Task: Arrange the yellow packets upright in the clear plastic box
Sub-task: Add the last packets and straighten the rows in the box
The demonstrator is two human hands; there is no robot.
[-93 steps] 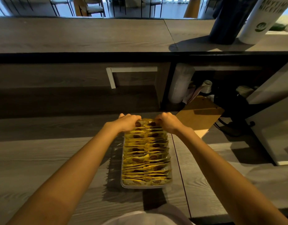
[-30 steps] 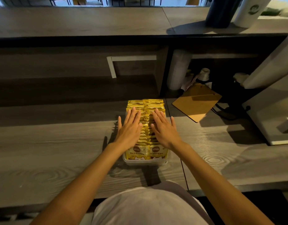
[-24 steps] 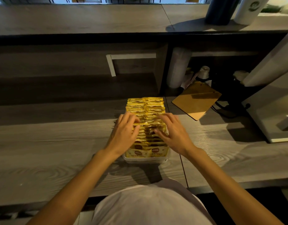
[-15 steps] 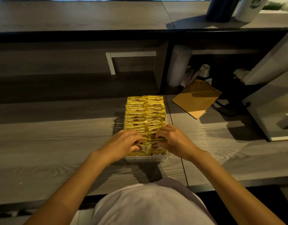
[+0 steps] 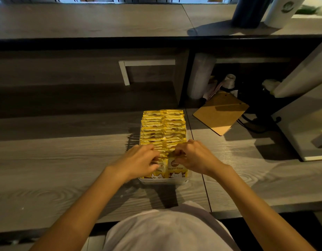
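A: What shows on the left?
B: Bare grey wood-grain counter [image 5: 56,160]. Then the left hand [image 5: 140,160], fingers curled down onto the tops of the near yellow packets [image 5: 163,127] in the left row. Whether it pinches one, I cannot tell.

A: And the middle?
B: The clear plastic box [image 5: 162,181] stands on the counter, long side running away from the person. The packets stand on edge in two rows that fill it from front to back. The front pair faces the camera, with brown round marks and cat faces.

A: The other hand?
B: The right hand [image 5: 194,157] is bent over the near packets of the right row, fingertips tucked among their top edges. Its grip is hidden too.

A: Further right?
B: A brown clipboard [image 5: 221,113] lies flat, apart from the box.
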